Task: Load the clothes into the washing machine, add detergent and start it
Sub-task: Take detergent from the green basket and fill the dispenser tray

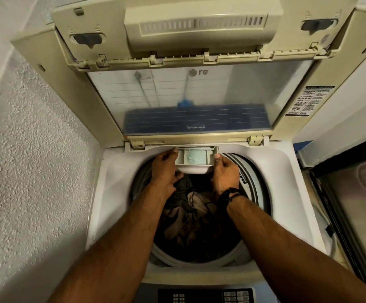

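A top-loading washing machine (112,193) stands open, its folded lid (188,95) raised at the back. Dark and tan clothes (190,217) lie in the drum. At the drum's far rim a small detergent drawer (196,158) is pulled out, with pale blue powder inside. My left hand (164,171) grips the drawer's left side, thumb on its top corner. My right hand (224,173) grips the right side, thumb on the right corner; a black band circles that wrist.
A rough white wall (24,160) runs close along the left. The control panel (206,295) with buttons sits at the near edge. On the right stands a dark glass-fronted unit (357,204) under a white ledge.
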